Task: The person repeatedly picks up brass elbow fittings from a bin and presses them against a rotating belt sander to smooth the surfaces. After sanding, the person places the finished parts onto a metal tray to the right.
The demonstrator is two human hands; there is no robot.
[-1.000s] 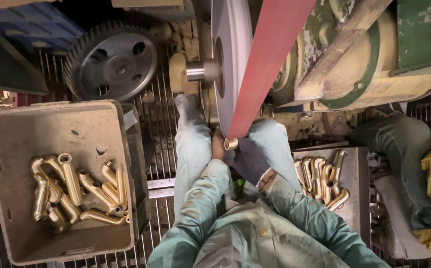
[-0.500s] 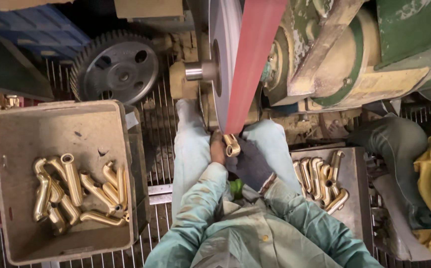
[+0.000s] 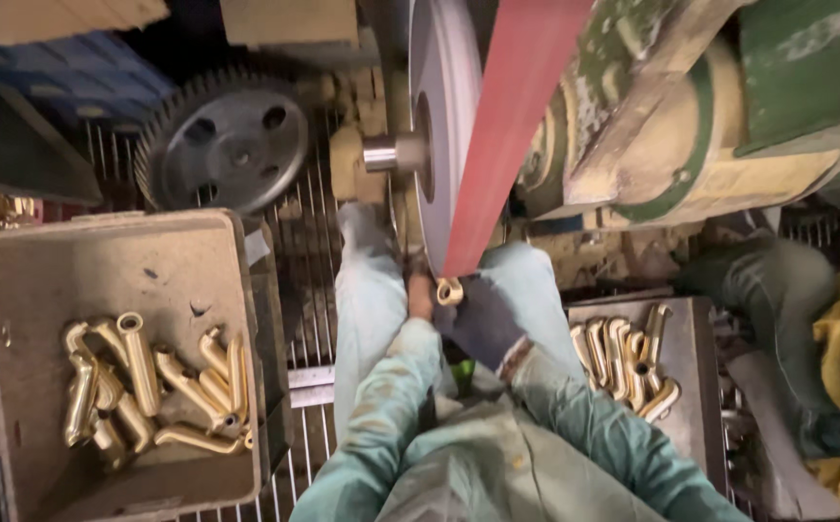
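Observation:
Both my hands hold one small brass fitting (image 3: 450,291) up against the lower end of a red sanding belt (image 3: 507,135). My left hand (image 3: 421,296) is bare and grips it from the left. My right hand (image 3: 483,319) wears a dark glove and grips it from the right. The belt runs over a large pale wheel (image 3: 444,126) with a steel shaft. My pale green sleeves and trouser legs fill the bottom middle of the view.
A grey bin (image 3: 101,280) at the left holds several brass pipe fittings (image 3: 149,387). A smaller tray (image 3: 691,387) at the right holds more brass fittings (image 3: 628,358). A dark gear wheel (image 3: 227,145) lies at the upper left on a metal grate floor (image 3: 309,251). A green and cream machine housing (image 3: 729,106) sits at the upper right.
The view has shifted slightly. Both hands stay on the brass fitting at the belt, which has dipped a little lower against the belt's end.

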